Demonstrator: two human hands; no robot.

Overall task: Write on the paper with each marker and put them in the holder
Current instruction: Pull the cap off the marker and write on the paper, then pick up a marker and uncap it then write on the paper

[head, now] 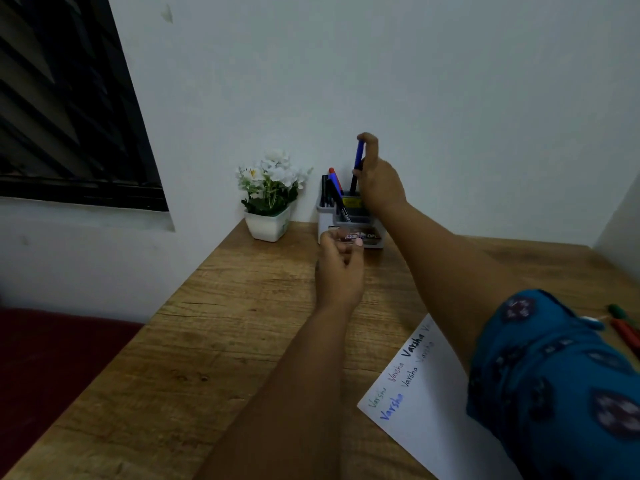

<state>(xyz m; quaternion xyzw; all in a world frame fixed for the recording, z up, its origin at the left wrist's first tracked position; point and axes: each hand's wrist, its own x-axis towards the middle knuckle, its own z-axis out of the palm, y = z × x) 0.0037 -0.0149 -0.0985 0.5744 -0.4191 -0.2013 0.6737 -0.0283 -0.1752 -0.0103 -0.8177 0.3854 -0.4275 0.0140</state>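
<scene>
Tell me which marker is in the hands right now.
The blue-capped marker, upright in the right hand over the holder. The other markers lean loose inside it.

Holder point(349, 223) at desk point(242, 323) back edge against wall, markers point(332, 188) standing in it. Flower pot point(268, 226) just left of holder. Paper point(426, 403) front right; loose markers point(623, 323) far right.
</scene>
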